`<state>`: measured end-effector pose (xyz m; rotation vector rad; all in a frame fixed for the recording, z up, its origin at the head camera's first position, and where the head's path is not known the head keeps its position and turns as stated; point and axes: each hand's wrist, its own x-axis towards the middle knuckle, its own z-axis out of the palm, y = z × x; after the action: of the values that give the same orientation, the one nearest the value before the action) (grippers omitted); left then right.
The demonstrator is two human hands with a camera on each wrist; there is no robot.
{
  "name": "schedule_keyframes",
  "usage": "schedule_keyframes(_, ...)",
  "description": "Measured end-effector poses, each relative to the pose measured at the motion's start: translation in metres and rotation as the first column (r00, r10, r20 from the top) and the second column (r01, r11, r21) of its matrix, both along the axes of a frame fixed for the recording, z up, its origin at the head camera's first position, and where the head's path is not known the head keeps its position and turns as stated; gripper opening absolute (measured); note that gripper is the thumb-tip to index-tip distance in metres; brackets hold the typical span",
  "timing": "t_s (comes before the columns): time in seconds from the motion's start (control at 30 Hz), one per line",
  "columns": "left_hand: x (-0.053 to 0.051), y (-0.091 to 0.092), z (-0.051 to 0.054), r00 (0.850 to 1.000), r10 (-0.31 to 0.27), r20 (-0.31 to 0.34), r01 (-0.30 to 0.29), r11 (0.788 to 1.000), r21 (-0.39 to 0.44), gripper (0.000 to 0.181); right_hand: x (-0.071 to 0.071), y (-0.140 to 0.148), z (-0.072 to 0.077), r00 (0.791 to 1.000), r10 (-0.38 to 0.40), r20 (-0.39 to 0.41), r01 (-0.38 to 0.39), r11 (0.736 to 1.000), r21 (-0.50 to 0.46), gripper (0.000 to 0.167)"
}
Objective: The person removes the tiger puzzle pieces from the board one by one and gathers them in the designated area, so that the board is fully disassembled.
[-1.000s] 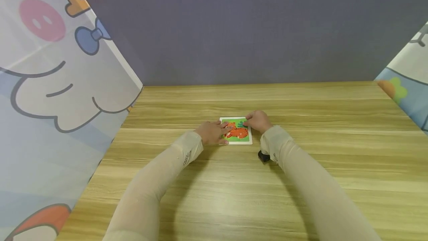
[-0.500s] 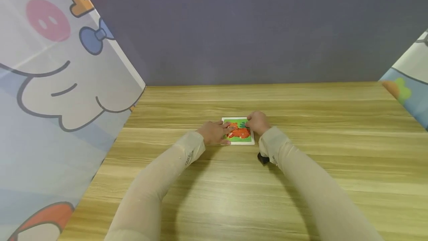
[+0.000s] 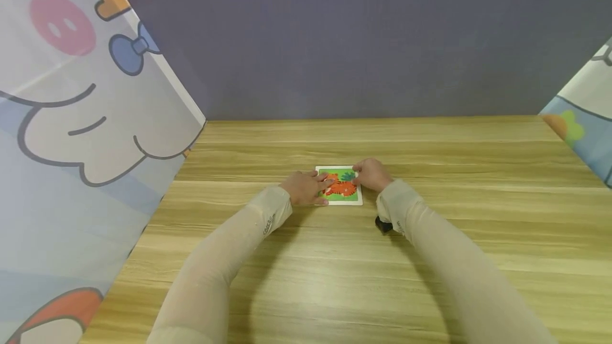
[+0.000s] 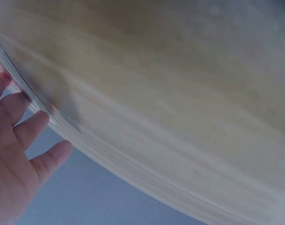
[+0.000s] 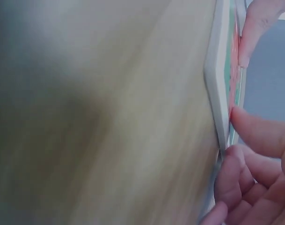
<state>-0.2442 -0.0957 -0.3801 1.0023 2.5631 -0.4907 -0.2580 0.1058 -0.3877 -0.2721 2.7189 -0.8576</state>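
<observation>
A square tiger picture board (image 3: 340, 197), orange on green with a white border, lies flat on the wooden table. My left hand (image 3: 302, 189) rests over its left side with spread, straight fingers. In the left wrist view these fingers (image 4: 39, 123) reach the board's edge. At the upper right corner, my right hand (image 3: 374, 175) pinches the board. The right wrist view has the thumb (image 5: 254, 133) on the printed face and the curled forefinger (image 5: 229, 176) against the edge. A blue-green plant (image 3: 347, 176) is printed beside the right fingertips.
Wood-grain table (image 3: 306, 280) surrounds the board. A grey panel (image 3: 363, 41) rises behind the table, with cartoon-printed sheets at the left (image 3: 95, 137) and right (image 3: 585, 105). A black device (image 3: 383, 225) sits under the right cuff.
The right hand and wrist have shifted slightly to the right, and a little more of the printed plant shows. The left hand stays on the board; the head view wavers slightly.
</observation>
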Motion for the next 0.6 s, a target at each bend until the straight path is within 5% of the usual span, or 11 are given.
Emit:
schedule_keyframes(0.23,0.0009,0.0014,-0.0008,1.0,0.005,-0.005,-0.005,1.0,-0.021,0.069,-0.0055,0.0018,-0.0016,0.996,0.07,0.048,-0.071,0.997,0.017,0.054)
schedule_keyframes(0.47,0.0014,0.0014,-0.0018,1.0,0.011,0.001,-0.011,1.0,-0.014,0.069,-0.0086,-0.0014,-0.0038,0.992,0.065,0.105,-0.06,0.997,-0.048,0.045)
schedule_keyframes(0.6,0.0007,0.0027,0.0008,1.0,0.009,-0.009,-0.01,1.0,-0.028,0.07,-0.0094,-0.0029,-0.0022,0.992,0.105,0.063,-0.104,0.994,-0.015,0.048)
